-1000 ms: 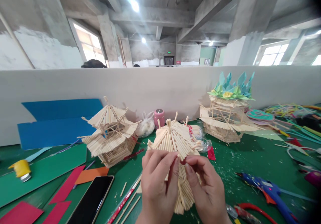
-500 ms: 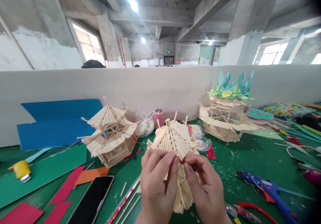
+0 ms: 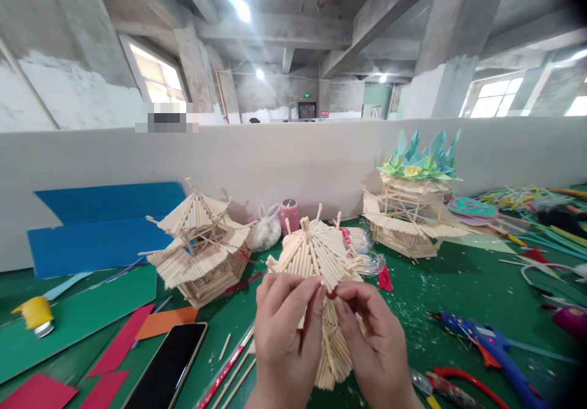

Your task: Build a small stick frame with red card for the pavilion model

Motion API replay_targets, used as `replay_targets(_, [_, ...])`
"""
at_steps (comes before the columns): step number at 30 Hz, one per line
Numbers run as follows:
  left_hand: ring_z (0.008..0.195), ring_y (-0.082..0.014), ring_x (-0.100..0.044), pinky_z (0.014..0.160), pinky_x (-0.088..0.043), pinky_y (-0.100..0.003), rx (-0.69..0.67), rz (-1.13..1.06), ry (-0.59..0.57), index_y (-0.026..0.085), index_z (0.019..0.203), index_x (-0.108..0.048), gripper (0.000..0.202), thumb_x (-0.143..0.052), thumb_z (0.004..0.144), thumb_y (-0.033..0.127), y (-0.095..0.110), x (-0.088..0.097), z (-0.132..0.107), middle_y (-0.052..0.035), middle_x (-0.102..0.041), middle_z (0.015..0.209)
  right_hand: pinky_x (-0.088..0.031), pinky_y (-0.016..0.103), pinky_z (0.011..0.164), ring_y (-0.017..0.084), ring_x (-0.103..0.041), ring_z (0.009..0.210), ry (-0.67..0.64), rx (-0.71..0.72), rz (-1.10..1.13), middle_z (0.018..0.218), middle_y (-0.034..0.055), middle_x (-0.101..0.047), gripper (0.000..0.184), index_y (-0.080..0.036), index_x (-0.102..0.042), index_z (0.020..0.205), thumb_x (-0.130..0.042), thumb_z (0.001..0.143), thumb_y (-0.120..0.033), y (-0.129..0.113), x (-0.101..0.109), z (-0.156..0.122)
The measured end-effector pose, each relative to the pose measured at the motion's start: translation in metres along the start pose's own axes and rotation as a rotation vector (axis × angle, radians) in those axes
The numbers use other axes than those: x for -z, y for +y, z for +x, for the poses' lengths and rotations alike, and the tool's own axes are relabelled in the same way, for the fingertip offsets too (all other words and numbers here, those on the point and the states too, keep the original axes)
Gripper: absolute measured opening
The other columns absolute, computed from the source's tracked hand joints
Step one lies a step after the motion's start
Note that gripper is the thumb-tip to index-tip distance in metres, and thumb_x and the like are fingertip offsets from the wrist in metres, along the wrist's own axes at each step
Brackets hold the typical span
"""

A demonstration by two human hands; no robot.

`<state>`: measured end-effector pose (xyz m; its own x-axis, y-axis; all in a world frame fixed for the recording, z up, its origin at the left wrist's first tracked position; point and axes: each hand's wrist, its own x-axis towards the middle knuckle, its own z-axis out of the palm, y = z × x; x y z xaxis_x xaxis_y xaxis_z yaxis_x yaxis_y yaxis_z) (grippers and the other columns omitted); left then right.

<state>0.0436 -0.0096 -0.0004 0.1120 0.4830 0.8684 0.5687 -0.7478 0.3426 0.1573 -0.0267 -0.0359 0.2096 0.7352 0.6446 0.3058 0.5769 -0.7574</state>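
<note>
A small pagoda model point(image 3: 316, 256) built of pale wooden sticks stands in front of me, its layered roof peaked at the top. My left hand point(image 3: 287, 329) is closed in a pinch at the roof's front edge, and the pale tip of a wooden stick point(image 3: 323, 285) shows at its fingertips. Close beside it, my right hand point(image 3: 373, 335) also pinches with thumb and forefinger at that edge. What lies between the right fingertips is hidden. Both hands cover part of the model's lower tier point(image 3: 333, 360).
Two more stick pagodas stand behind, one left point(image 3: 199, 250) and one right point(image 3: 408, 219) topped with folded paper. A phone point(image 3: 167, 366), coloured sheets point(image 3: 92, 299) and a yellow cutter point(image 3: 35, 314) lie left. At right are a blue glue gun point(image 3: 486, 342) and red-handled pliers point(image 3: 463, 381).
The view has shifted very slightly. Both hands keep the same pinch at the roof's front edge, and nothing else has visibly moved.
</note>
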Motion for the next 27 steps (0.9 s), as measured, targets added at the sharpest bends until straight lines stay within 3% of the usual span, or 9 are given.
replay_targets(27, [0.067, -0.0156, -0.049, 0.063, -0.043, -0.031, 0.007, 0.009, 0.001, 0.018, 0.085, -0.061, 0.019, -0.057, 0.071, 0.005, -0.0011, 0.0003, -0.0036, -0.0029, -0.058, 0.072, -0.048, 0.024, 0.059, 0.016, -0.059, 0.072, 0.002, 0.0, 0.003, 0.08, 0.005, -0.061, 0.009, -0.019, -0.052, 0.088, -0.047, 0.081, -0.02, 0.0022, 0.0003, -0.0018])
